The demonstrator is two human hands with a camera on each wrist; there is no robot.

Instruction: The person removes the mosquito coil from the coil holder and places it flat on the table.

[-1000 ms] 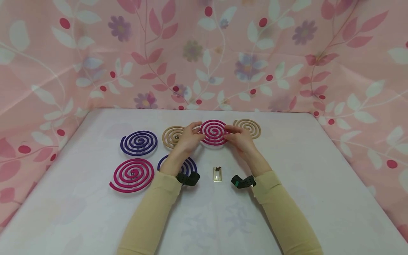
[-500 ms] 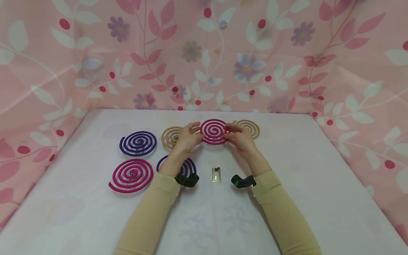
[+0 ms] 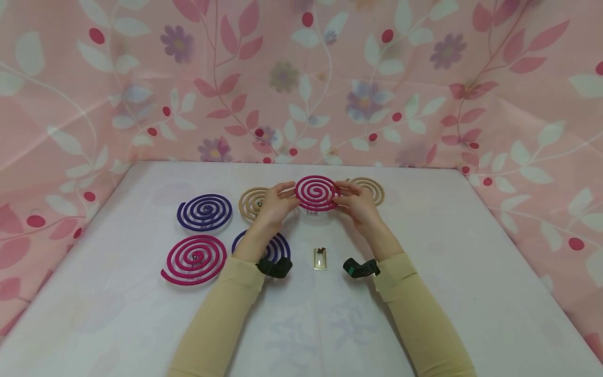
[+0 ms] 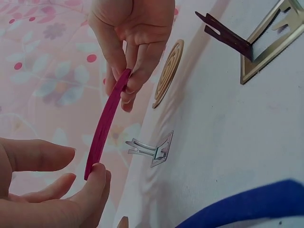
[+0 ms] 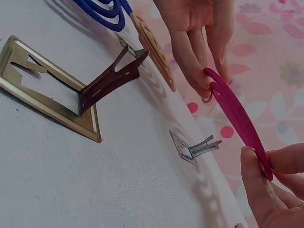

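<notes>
Both my hands hold a pink mosquito coil (image 3: 316,192) at opposite rims, raised off the table at the back middle. My left hand (image 3: 278,205) pinches its left edge with thumb and fingertips, and my right hand (image 3: 360,207) pinches the right edge. Edge-on in the left wrist view, the coil (image 4: 105,126) is apart from a small silver metal stand (image 4: 161,151) whose forked prong sticks up. That stand (image 5: 185,151) also shows below the coil in the right wrist view. Nearer me lies a gold metal stand (image 3: 320,266) with a dark upright prong.
At left are a blue coil (image 3: 204,212), another pink coil (image 3: 198,259), a tan coil (image 3: 249,201) and a second blue coil (image 3: 281,243) partly behind my left wrist. A tan coil (image 3: 372,191) lies behind my right hand. Floral cloth (image 3: 301,104) surrounds the white table (image 3: 447,314).
The pink coil between my hands has risen slightly, and the silver stand below it has come into view. The other coils and the gold stand have stayed in place.
</notes>
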